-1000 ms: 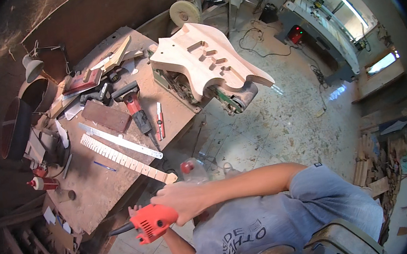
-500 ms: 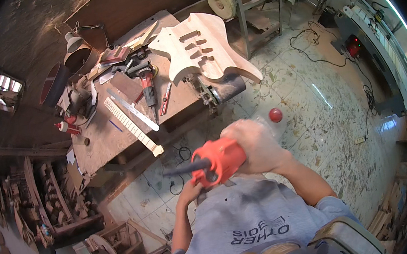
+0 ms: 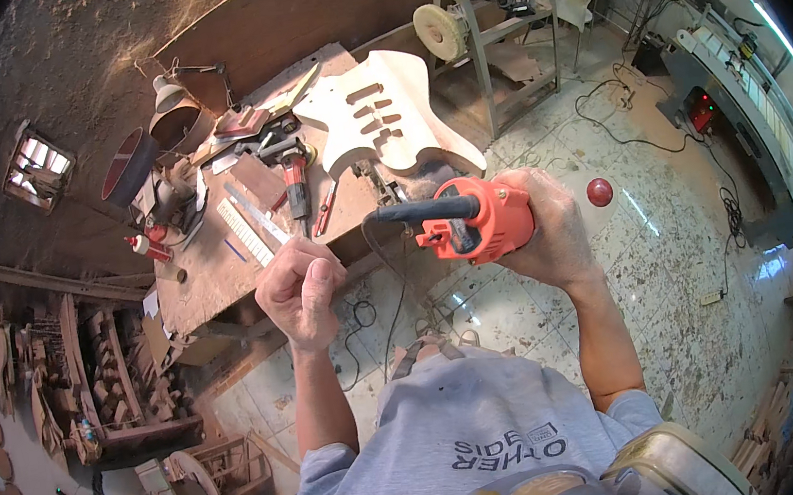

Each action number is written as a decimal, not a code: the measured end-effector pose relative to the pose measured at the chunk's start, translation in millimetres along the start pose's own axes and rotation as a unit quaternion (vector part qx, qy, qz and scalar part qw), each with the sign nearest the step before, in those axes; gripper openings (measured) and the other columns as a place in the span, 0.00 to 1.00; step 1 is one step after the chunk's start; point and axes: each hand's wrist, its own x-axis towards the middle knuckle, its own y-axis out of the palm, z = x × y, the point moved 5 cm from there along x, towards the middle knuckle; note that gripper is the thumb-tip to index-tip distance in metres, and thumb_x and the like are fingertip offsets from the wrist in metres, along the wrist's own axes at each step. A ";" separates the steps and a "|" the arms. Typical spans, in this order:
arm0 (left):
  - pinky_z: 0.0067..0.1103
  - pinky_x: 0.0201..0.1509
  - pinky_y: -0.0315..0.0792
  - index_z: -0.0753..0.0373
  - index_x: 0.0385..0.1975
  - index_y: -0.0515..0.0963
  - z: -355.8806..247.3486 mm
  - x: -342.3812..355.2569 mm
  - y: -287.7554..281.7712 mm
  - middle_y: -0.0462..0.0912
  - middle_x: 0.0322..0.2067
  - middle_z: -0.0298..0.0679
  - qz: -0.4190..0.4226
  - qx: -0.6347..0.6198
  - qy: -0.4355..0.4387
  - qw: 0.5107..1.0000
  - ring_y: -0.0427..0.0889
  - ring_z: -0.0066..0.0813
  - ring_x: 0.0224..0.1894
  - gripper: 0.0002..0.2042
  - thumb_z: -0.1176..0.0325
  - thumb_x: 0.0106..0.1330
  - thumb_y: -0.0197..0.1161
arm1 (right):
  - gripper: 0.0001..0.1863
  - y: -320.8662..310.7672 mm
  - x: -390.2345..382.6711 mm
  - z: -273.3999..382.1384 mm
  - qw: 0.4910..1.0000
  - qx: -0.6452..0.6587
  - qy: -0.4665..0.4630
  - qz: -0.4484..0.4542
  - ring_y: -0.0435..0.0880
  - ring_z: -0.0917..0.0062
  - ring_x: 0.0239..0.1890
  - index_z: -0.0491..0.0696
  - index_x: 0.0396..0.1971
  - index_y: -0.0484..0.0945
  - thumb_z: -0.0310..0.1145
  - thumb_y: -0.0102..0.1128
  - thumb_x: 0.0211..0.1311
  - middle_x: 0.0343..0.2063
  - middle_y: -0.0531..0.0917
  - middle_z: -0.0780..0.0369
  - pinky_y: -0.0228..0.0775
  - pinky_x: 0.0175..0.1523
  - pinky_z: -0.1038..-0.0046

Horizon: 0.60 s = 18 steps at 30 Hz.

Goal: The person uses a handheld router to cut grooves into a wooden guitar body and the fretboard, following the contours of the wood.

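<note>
My right hand (image 3: 551, 230) is wrapped round the orange body of a corded handheld router (image 3: 487, 227), held up in front of my chest. Its black cord (image 3: 427, 211) sticks out to the left and hangs down. A round red knob (image 3: 600, 192) shows beyond the hand. To the left, my left hand (image 3: 302, 292) is raised with its fingers curled into a loose fist and the thumb on top; nothing shows in it. It covers part of a guitar neck (image 3: 240, 228) on the workbench. A pale wooden guitar body (image 3: 410, 104) lies at the bench's right end.
On the workbench (image 3: 201, 294) lie an angle grinder (image 3: 295, 181), a red cutter knife (image 3: 325, 209) and a steel ruler (image 3: 256, 213). A buffing wheel (image 3: 440, 32) stands behind. Cables cross the dusty tiled floor. Wood pieces (image 3: 102, 369) fill a rack at left.
The router has risen and moved right in my right hand. My left hand has left the router's side and moved up and left, toward the bench. The view has shifted slightly.
</note>
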 end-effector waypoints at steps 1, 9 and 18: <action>0.20 0.27 0.68 0.68 0.22 0.75 1.0 0.5 1.2 0.79 0.22 0.41 -0.007 -0.011 0.028 1.000 0.74 0.23 0.23 0.16 0.67 0.72 0.61 | 0.36 -0.5 1.8 0.5 1.000 0.013 0.008 0.008 0.87 0.62 0.45 0.48 0.48 0.78 0.34 0.88 0.35 0.42 0.86 0.59 0.79 0.50 0.63; 0.19 0.25 0.67 0.66 0.20 0.75 72.6 -20.1 -32.9 0.79 0.20 0.40 -0.170 -0.051 -0.162 0.971 0.74 0.23 0.20 0.21 0.62 0.78 0.54 | 0.36 7.2 66.8 2.6 0.959 0.234 0.153 -0.034 0.85 0.79 0.45 0.43 0.55 0.76 0.33 0.85 0.46 0.44 0.86 0.63 0.79 0.52 0.73; 0.27 0.41 0.82 0.74 0.32 0.82 92.3 -5.8 -17.3 0.88 0.31 0.48 -0.038 -0.016 -0.156 0.987 0.86 0.31 0.31 0.16 0.67 0.77 0.56 | 0.28 119.1 161.3 -33.0 0.941 0.320 0.073 -0.081 0.83 0.86 0.25 0.45 0.49 0.76 0.33 0.83 0.53 0.29 0.84 0.67 0.76 0.26 0.81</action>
